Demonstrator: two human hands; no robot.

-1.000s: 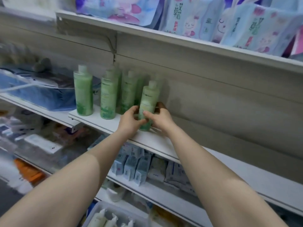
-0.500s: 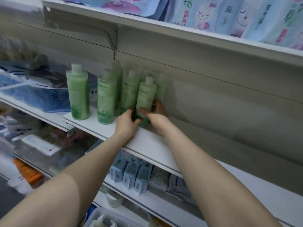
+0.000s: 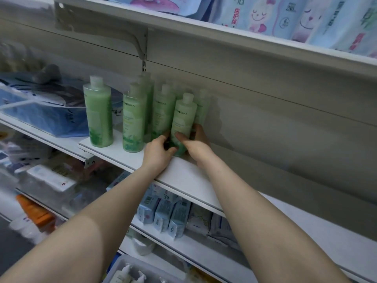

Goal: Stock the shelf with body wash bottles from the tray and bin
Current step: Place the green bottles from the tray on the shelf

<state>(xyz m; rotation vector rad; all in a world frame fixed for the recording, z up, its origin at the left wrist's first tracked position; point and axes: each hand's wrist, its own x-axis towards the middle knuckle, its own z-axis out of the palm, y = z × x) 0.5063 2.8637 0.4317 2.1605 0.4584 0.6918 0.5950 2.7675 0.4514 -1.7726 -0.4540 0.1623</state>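
Two bare hands close on a green body wash bottle [image 3: 183, 121] standing upright on a white shelf [image 3: 183, 172], at the right end of a cluster of matching bottles. The left hand [image 3: 158, 152] curls its fingers round the bottle's lower left side, its grip tight on the base, while the right hand [image 3: 195, 142] wraps the lower right side, thumb across the front and fingers reaching behind; both grips hold this one bottle. Its base sits on the shelf, close to the back wall [image 3: 265, 119].

Just behind it, touching or nearly so, stands another green bottle [image 3: 203, 107] against the wall. To the left stand more of the same: a bottle at the shelf's front [image 3: 133, 121], one behind and right of it [image 3: 163, 111], others in a blurred row behind these [image 3: 145, 84], and a single bottle apart at the far left [image 3: 98, 113], near the shelf's end.

Left of that bottle, on a neighbouring shelf, lies a blue plastic-wrapped pack [image 3: 40, 117]. The shelf above [image 3: 224, 35] carries pale blue packets printed with cartoon faces [image 3: 285, 15]. Below the stocked shelf, a lower shelf holds small blue-and-white packs [image 3: 163, 213] standing in a row. At the bottom edge, a grey bin [image 3: 126, 268] shows the tops of white pump bottles [image 3: 122, 274]. Both forearms stretch up from the foreground toward the shelf.
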